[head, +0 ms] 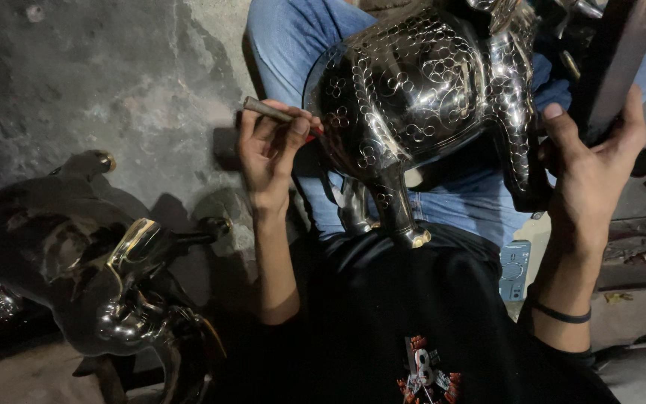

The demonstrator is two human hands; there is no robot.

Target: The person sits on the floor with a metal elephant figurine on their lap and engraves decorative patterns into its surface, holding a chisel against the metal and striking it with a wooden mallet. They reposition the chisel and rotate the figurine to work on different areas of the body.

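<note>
We had the metal animal figure (413, 97) lying across our lap, legs toward us, its dark shiny body covered w/ small engraved circles. Left hand (267, 150) was curled tight round a thin punch (271, 111), tip set against the figure's flank. Right hand (588, 168) gripped a dark wooden block (622, 52), fingers wrapped, thumb up, just beside the figure's rear leg. Another dark figure (106, 284) lay on the floor (114, 90) at left, well apart.
</note>
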